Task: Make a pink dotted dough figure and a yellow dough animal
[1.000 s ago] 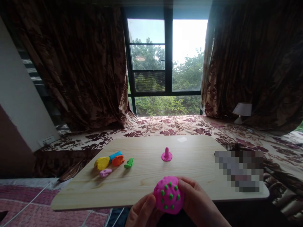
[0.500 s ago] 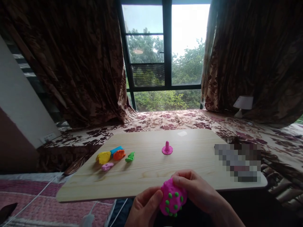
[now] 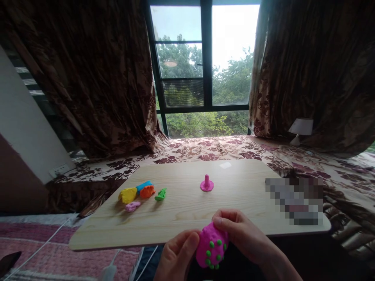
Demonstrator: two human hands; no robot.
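Note:
Between my two hands, just past the table's near edge, is a rounded piece of magenta modelling clay (image 3: 211, 244) dotted with several small green clay balls. My left hand (image 3: 181, 253) pinches its left edge between thumb and fingers. At its upper right, my right hand (image 3: 238, 232) grips the rim with the thumb on the near face. Behind the hands, a pink clay stem on a flat round base (image 3: 207, 184) stands upright on the wooden table (image 3: 181, 218). The underside of the held piece is hidden.
Lumps of yellow clay (image 3: 127, 195), blue clay (image 3: 144, 186), orange clay (image 3: 147, 191), light pink clay (image 3: 133, 207) and green clay (image 3: 161, 194) lie on the table's left. A pixelated patch (image 3: 295, 203) covers its right end. A white lamp (image 3: 301, 128) stands by the curtain.
The magenta clay piece has turned slightly in my fingers and shifted a little left, and its green balls have moved slightly with it. The items on the table stay put.

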